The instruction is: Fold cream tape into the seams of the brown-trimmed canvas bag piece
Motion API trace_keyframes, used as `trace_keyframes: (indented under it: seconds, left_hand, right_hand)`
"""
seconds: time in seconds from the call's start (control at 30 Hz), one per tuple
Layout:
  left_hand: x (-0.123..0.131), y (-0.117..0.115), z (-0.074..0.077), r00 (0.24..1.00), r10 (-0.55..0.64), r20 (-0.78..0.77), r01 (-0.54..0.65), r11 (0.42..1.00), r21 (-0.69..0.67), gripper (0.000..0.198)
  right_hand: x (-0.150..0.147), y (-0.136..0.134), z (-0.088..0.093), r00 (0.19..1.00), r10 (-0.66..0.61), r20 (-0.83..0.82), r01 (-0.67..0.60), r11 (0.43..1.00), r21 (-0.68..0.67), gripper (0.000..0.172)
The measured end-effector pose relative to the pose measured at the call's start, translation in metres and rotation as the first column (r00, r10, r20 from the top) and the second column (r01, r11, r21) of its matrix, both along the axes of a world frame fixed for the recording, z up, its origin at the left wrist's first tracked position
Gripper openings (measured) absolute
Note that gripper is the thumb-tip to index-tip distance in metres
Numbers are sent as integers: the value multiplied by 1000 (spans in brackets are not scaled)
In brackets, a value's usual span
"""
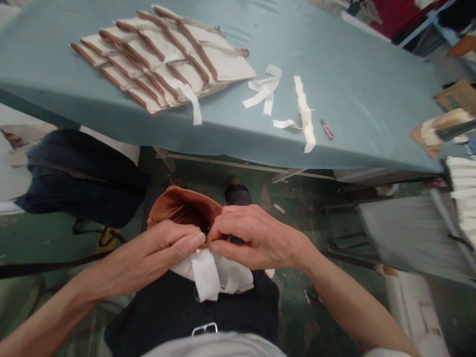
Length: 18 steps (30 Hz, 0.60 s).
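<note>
While the left hand (163,248) and right hand (256,235) pinch the brown fabric piece (188,201) over the lap (169,307), keeping fingertips (196,242) close and its edge taut should stop the white strip (206,278) twisting

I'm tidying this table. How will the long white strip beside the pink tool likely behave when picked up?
The long white strip would probably droop, judging by its rumpled, wavy shape. It looks light, being thin and narrow.
</note>
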<state>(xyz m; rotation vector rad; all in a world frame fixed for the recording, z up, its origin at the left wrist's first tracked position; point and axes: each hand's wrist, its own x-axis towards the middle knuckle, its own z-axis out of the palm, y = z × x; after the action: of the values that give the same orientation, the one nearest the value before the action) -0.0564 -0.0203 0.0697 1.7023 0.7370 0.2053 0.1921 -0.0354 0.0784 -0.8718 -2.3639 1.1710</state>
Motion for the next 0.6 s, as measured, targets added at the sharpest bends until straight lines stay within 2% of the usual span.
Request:
trace_keyframes:
  seconds: [0.13, 0.3, 0.47, 0.6]
  left_hand:
    - [-5, -12, -4, 999, -14, -31, 19, 987, 160, 40]
    - [-11, -25, -12, 1000, -18, 12, 12, 923, 385, 29]
    - [-13, -33, -16, 1000, -3, 18, -5, 897, 442, 22]
    - [-9, -33, -17, 997, 33, 67, -62, 863, 502, 21]
  right_hand:
    - [4, -4, -1, 1000, 2, 25, -2, 1000, -6, 17]
    - [7, -9, -4, 1000, -19, -13, 19, 1000, -7, 19]
    - [5, -11, -2, 996, -75, -47, 72, 996, -61, 16]
    - [-4, -12, -4, 996, -92, 9, 93, 995, -32, 36]
